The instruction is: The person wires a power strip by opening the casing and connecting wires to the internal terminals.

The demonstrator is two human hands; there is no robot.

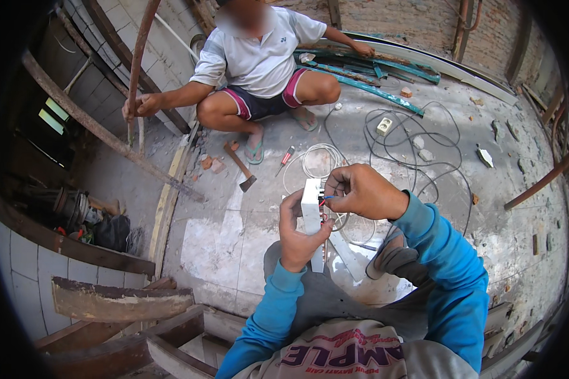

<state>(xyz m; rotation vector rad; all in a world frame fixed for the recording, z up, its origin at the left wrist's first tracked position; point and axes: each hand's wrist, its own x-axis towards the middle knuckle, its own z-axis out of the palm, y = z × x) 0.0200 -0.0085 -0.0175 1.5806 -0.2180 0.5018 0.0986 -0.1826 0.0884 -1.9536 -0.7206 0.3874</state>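
My left hand point(294, 239) is wrapped round a long white electrical housing point(310, 207), held upright in front of my lap with its open side facing right. Short red and blue wires point(327, 198) come out of that side near the top. My right hand point(368, 194) pinches at the wires there, thumb and fingertips pressed together. Below the hands, a flat white strip point(348, 256) lies slanted beside my knee. A pale cable point(319, 161) is coiled on the floor just beyond the housing, partly hidden by my hands.
Another person point(259, 63) squats ahead, one hand on a rusty pole point(139, 63). A hatchet point(239, 167), a red-handled screwdriver point(286, 159), a white socket point(384, 126) with tangled dark cable point(446, 163) and green metal lengths point(376, 91) lie around. Timber point(120, 300) is stacked at lower left.
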